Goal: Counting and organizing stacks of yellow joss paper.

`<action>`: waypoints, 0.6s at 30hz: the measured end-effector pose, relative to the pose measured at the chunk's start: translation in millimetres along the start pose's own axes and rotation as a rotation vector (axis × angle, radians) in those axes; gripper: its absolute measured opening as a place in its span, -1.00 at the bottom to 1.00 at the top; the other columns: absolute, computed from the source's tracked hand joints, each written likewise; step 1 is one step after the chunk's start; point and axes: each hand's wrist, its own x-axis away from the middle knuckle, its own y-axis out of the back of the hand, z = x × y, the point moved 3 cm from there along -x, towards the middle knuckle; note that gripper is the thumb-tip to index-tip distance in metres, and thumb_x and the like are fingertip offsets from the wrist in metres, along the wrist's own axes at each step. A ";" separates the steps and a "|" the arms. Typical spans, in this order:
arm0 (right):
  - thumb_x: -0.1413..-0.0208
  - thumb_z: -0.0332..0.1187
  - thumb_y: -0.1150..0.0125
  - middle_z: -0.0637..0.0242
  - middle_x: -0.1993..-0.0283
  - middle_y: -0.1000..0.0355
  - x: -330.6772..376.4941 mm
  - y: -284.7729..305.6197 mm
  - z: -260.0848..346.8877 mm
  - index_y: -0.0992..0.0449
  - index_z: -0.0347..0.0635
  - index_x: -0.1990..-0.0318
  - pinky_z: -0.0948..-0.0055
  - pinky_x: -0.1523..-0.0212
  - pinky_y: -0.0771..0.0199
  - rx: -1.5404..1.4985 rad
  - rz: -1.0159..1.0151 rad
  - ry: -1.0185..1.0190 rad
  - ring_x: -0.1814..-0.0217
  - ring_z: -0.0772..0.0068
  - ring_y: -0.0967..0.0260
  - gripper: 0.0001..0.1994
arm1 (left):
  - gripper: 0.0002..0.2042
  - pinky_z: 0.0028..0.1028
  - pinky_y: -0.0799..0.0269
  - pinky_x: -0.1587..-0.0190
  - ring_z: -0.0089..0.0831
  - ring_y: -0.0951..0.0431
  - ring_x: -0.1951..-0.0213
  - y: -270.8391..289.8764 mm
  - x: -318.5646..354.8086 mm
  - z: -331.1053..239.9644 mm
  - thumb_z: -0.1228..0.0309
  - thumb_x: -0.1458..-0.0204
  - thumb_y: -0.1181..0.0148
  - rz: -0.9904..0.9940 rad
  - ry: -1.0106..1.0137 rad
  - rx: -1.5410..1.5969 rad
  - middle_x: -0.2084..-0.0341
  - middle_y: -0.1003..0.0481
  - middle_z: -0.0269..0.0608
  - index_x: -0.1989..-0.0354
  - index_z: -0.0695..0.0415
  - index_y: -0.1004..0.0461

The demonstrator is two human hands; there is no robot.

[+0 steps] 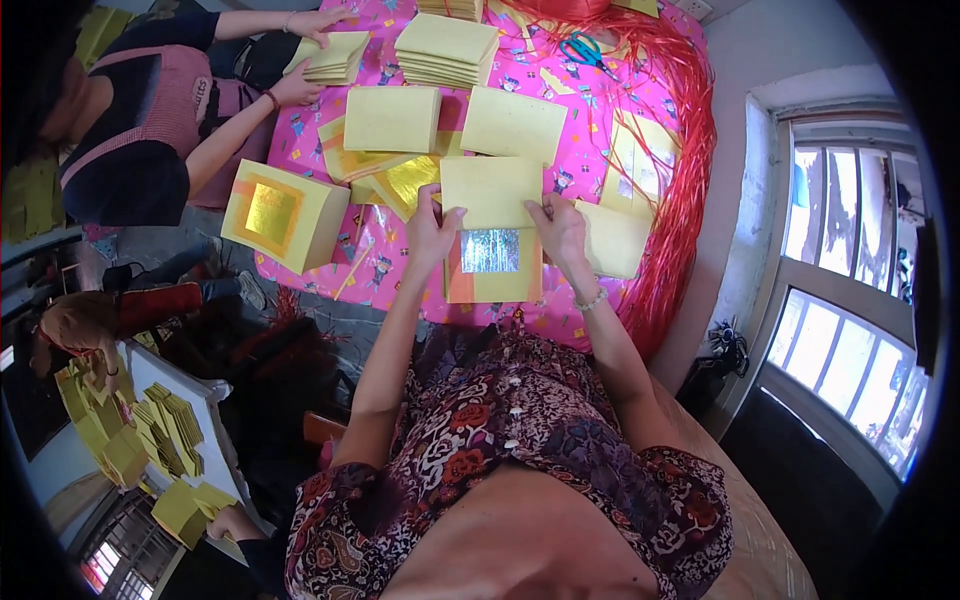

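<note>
My left hand (432,226) and my right hand (562,232) pinch the two near corners of a plain pale-yellow paper sheet (492,192), thumbs on top. Whether it is one sheet or a thin stack, I cannot tell. Just below it, nearer me, lies a yellow paper sheet with a silver foil square (490,252) and orange bands; its far part is hidden. Yellow sheets with gold foil (408,185) lie fanned out to the left of my left hand. Beside my right hand rests another plain yellow paper stack (612,240).
A pink patterned cloth (300,130) covers the table. Several yellow paper stacks (392,120) stand farther back, and a thick gold-foil stack (285,215) at left. Red plastic strands (685,160) hang along the right edge near teal scissors (582,48). A co-worker's hands (295,85) hold paper.
</note>
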 end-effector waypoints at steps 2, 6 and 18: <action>-0.06 -0.18 -0.33 0.17 0.56 -0.43 2.0 2.3 3.0 -0.47 -0.29 0.41 0.30 0.45 -0.38 0.012 0.026 -0.034 0.55 0.26 -0.39 -0.69 | -0.55 -0.37 -0.38 0.46 -0.40 -0.46 0.55 0.8 3.2 -0.6 0.32 0.03 -0.32 -0.008 0.003 -0.006 0.59 -0.38 -0.29 -0.02 0.10 -0.29; -0.08 -0.12 -0.27 0.12 0.48 -0.50 2.8 8.2 5.0 -0.46 -0.25 0.41 0.18 0.36 -0.42 0.028 0.092 -0.083 0.42 0.10 -0.48 -0.67 | -0.54 -0.38 -0.40 0.44 -0.39 -0.47 0.54 0.6 8.5 -6.1 0.32 0.04 -0.34 -0.017 0.032 0.018 0.57 -0.40 -0.27 -0.01 0.10 -0.29; -0.07 -0.07 -0.24 0.10 0.43 -0.52 34.1 21.9 -7.8 -0.52 -0.22 0.33 0.17 0.30 -0.46 0.087 0.135 -0.140 0.34 0.07 -0.51 -0.66 | -0.49 -0.23 -0.41 0.40 -0.19 -0.52 0.49 -8.9 48.8 -20.4 0.33 0.08 -0.36 -0.129 -0.010 -0.087 0.53 -0.44 -0.16 0.02 0.11 -0.20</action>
